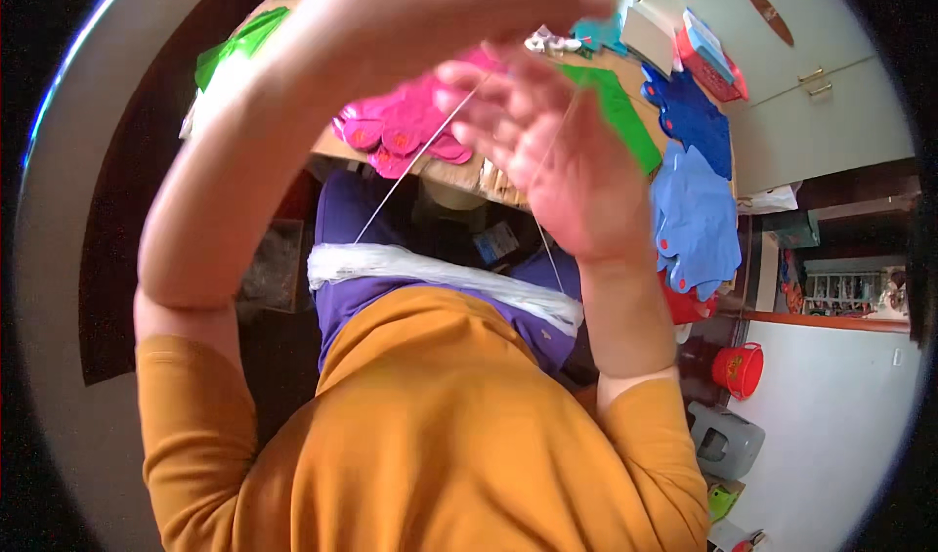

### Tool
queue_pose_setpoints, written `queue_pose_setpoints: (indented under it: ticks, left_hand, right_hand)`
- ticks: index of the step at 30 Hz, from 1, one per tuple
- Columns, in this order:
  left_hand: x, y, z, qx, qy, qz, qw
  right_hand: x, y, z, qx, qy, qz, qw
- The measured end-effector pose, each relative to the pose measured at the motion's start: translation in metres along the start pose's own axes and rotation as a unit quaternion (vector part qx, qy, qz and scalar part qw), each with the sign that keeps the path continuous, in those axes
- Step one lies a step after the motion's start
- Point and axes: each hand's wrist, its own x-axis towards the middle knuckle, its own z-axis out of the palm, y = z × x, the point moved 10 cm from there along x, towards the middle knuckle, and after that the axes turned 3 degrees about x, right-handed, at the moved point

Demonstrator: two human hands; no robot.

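A skein of white thread (445, 267) is stretched across my lap, from one purple-trousered thigh to the other. Single strands rise from both its ends toward my hands. My left hand (523, 5) is raised high at the top, smeared by motion, and its fingers cannot be made out. Lower and to the right, my right hand (572, 156) is lifted with the palm showing and the fingers apart, somewhat blurred. One strand (420, 154) reaches its fingertips, and another passes close to its palm; whether the fingers pinch either cannot be seen.
Ahead stands a wooden table (459, 173) bearing pink cut-out pieces (401, 132), a green sheet (618, 112), dark blue pieces (694, 112) and light blue pieces (696, 220). A red basket (711, 71) sits at the far right. A red bucket (739, 370) is beside the pale cabinet (831, 415).
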Motion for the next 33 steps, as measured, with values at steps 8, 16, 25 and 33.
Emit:
queue_pose_setpoints:
  ticks: [8, 16, 25, 33]
  left_hand:
    - [0.044, 0.081, -0.076, 0.153, -0.04, 0.052, 0.986]
    - [0.003, 0.007, -0.002, -0.073, -0.229, -0.074, 0.968]
    - [-0.025, -0.047, 0.054, -0.266, -0.246, -0.22, 0.906]
    - [-0.022, -0.048, 0.026, -0.364, -0.047, -0.152, 0.918]
  right_hand:
    - [0.033, -0.158, 0.075, -0.289, -0.092, -0.046, 0.952]
    - [0.013, -0.137, 0.103, -0.673, -0.085, -0.098, 0.728]
    - [0.013, -0.104, 0.055, -0.699, -0.107, -0.038, 0.706]
    - [0.007, -0.072, -0.029, -0.482, 0.07, -0.046, 0.872]
